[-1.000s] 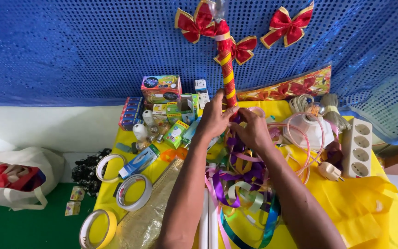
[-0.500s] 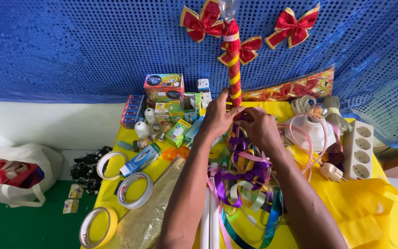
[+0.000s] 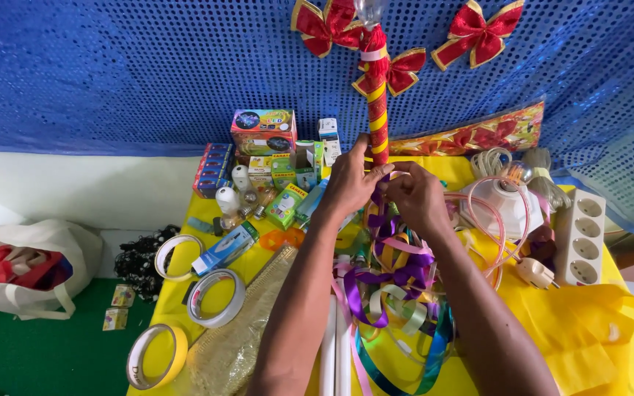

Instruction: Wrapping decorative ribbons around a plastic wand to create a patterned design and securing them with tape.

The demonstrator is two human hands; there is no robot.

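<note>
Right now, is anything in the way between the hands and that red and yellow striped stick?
Nothing visible. The left hand and right hand are already at the base of the striped stick, where purple ribbon loops.

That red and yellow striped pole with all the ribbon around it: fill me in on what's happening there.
A person has both hands at the base of the upright red and yellow striped pole. The left hand grips the pole's lower end, while the right hand works purple ribbon beside it. A tangle of coloured ribbons lies beneath on the yellow table. Tape rolls, small boxes and a white power strip lie around.
</note>
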